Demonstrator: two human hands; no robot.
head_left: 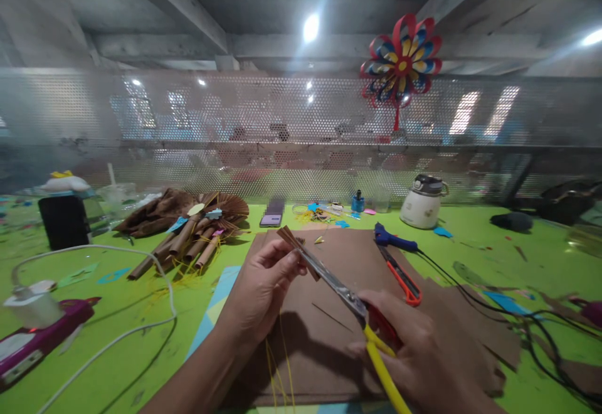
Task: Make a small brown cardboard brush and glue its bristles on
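Note:
My left hand (263, 285) pinches a small folded strip of brown paper (292, 243) above a large brown paper sheet (310, 320). My right hand (414, 351) grips scissors (350, 304) with yellow and red handles. The metal blades point up and left and meet the strip near my left fingertips. Thin yellow strands (277, 364) hang below my left wrist over the brown sheet.
An orange utility knife (402, 279) and a blue glue gun (392, 238) with a black cord lie right of the sheet. Rolled brown paper tubes and fans (197, 232) lie at left, a phone (271, 218) behind. A white charger with cable (32, 304), a white pot (422, 204) and a paper pinwheel (402, 63) are around the green table (136, 339).

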